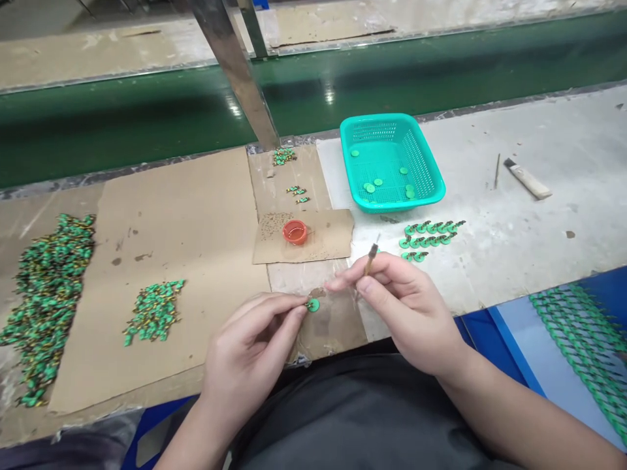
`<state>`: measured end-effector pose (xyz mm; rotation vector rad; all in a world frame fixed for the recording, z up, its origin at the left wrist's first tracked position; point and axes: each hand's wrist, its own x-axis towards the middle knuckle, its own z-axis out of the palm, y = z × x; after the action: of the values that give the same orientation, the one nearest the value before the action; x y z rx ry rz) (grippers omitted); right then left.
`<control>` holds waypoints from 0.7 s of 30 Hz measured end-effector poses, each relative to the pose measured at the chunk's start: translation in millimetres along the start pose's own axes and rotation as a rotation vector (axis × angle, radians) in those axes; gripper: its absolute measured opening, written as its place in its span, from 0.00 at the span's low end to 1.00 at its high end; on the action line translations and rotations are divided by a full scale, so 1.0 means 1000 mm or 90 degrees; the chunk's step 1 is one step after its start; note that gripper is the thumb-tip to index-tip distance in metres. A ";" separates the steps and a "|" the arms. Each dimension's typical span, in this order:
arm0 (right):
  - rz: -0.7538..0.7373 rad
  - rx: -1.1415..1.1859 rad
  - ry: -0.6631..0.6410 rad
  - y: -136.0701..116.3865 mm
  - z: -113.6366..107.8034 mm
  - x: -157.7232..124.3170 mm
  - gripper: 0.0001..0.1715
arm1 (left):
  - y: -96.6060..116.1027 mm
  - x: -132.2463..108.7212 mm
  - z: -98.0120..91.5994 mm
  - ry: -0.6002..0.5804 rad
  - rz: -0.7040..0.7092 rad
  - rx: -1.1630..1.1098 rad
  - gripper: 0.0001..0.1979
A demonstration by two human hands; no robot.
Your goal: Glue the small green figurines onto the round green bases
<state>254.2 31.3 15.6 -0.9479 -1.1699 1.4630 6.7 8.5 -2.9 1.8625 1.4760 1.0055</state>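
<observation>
Between thumb and forefinger, my left hand [262, 343] pinches a small piece with a round green disc [313, 305] at its end. To its right, my right hand [404, 303] holds a thin brush [371, 258] upright, its dark tip pointing up. The two hands are apart. Just beyond them, a small red cup [294, 232] of liquid stands on a piece of cardboard [333, 236]. Rows of green discs with dark pieces on them [431, 228] lie right of the cup, on the pale table surface.
A turquoise basket [350, 171] with several green discs stands behind. Green and gold pieces form a large pile [49, 294] at far left and a smaller one [154, 310]. A flat brush [529, 179] lies at right. A metal post [245, 85] rises behind.
</observation>
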 end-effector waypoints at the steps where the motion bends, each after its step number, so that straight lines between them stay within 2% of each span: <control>1: -0.006 -0.006 -0.005 0.000 0.001 -0.001 0.07 | 0.000 0.000 0.000 -0.003 0.002 0.002 0.06; 7: -0.057 -0.166 -0.021 -0.001 -0.003 -0.003 0.10 | 0.003 0.000 -0.001 -0.008 0.020 0.022 0.06; 13: -0.259 -0.442 -0.083 -0.005 -0.017 -0.001 0.09 | 0.001 -0.001 0.001 -0.005 0.067 0.056 0.06; 21: -0.283 -0.501 -0.086 -0.002 -0.024 -0.009 0.08 | -0.003 -0.003 0.003 -0.009 0.166 0.098 0.10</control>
<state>279.3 27.1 11.8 -1.0071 -1.9765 0.7044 6.9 6.1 -7.4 2.2115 1.3587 1.0176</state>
